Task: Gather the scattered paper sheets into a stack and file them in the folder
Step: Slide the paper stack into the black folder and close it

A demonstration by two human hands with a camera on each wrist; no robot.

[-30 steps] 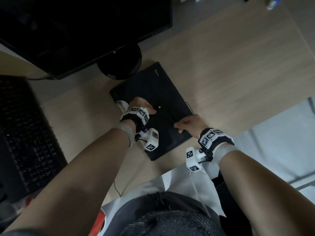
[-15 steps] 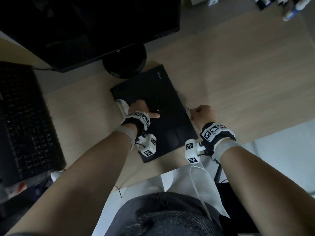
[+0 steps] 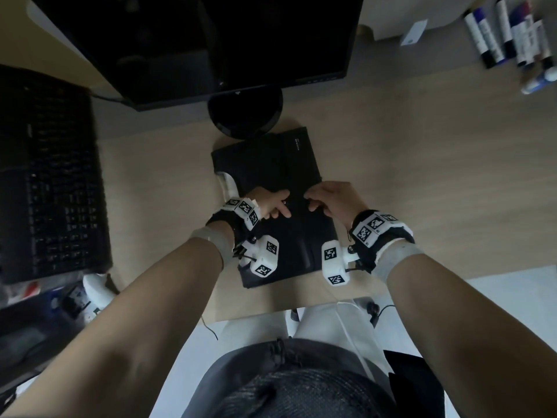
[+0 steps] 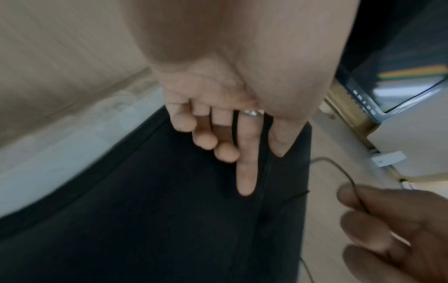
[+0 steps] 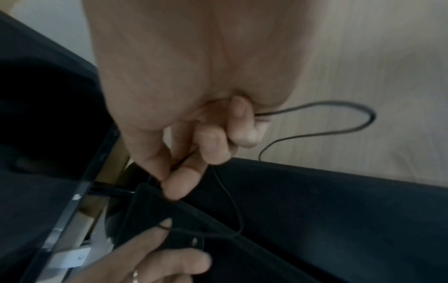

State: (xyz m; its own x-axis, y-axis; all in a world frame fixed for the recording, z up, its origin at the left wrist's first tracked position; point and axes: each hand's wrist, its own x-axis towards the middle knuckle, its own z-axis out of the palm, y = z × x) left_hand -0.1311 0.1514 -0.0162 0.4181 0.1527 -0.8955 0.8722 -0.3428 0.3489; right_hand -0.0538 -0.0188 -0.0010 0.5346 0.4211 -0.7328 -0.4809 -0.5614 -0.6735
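Note:
A black folder point(image 3: 271, 164) lies closed on the wooden desk point(image 3: 422, 176) in front of the monitor stand. White paper sheets point(image 3: 229, 184) poke out at its left edge. My left hand point(image 3: 272, 203) rests on the cover, its index finger point(image 4: 244, 172) stretched out flat against it and the other fingers curled. My right hand point(image 3: 328, 197) is over the folder's right half and pinches the thin black elastic cord point(image 5: 339, 132) between thumb and fingers. The cord loops over the desk and runs across the cover toward the left fingertip point(image 5: 164, 224).
A black monitor point(image 3: 211, 40) and its round stand point(image 3: 245, 113) sit just behind the folder. A black keyboard point(image 3: 51, 176) lies at the left. Several marker pens point(image 3: 506, 37) lie at the far right. The desk's front edge point(image 3: 301, 306) is close to my body.
My right hand has moved left from the folder's right edge onto the cover, bringing the cord with it. The left hand has stayed on the folder.

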